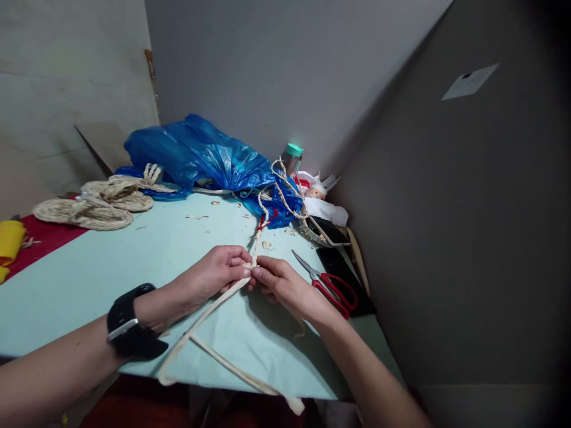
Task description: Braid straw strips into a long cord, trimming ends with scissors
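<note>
Both hands meet over the table at a pale plaited cord [256,242] of flat plant fibre. My left hand [225,268] pinches its near end from the left, a black band on that wrist. My right hand [279,279] pinches the same spot from the right, the fingertips of both nearly touching. Below the pinch, a loose strand [214,306] runs toward me, and another strand [241,371] hangs past the table's front edge. Away from me the plait runs up to a red tie [266,221] and a blue plastic bag. What lies between the fingertips is partly hidden.
Red-handled scissors [330,288] lie right of my right hand, beside a dark flat object [336,267]. The blue bag [196,151] and a green-lidded bottle [293,151] stand at the back. Fibre bundles [84,213] lie left, near a yellow roll [11,241]. Walls border the back and right.
</note>
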Motion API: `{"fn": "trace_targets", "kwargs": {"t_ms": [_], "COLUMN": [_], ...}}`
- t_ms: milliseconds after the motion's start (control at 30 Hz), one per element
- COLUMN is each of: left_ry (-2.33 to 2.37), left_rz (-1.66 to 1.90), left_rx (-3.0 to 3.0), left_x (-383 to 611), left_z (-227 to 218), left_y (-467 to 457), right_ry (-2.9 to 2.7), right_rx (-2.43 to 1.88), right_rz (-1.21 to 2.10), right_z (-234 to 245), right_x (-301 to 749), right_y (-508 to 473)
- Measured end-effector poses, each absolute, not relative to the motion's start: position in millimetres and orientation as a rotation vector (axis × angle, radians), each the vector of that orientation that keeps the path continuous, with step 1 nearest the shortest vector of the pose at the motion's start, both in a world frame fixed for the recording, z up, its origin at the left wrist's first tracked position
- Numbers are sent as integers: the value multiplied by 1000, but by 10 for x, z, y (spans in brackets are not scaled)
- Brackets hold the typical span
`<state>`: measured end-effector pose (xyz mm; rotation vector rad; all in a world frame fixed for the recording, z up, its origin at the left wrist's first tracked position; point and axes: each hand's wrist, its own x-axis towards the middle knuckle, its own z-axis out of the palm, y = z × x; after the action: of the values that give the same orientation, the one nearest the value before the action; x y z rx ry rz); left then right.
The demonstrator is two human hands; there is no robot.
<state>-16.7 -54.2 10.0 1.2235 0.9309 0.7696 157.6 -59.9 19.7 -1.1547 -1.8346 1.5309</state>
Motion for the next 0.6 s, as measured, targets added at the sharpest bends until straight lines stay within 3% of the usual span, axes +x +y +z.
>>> {"fn": "trace_targets", "kwargs": {"t_ms": [167,600], "left_ry": [995,1454], "left_rz": [723,735], "left_rx": [1376,2114], "left_x": [-165,-186], "left_z": [117,268], "left_y": [-580,-621], "right_ry": [-2160,-2071], "right_rx": [-1218,-1308], "right_rz": [1107,939], "right_z": [254,217], "right_x": [1623,1570], "right_y": [-586,-626]}}
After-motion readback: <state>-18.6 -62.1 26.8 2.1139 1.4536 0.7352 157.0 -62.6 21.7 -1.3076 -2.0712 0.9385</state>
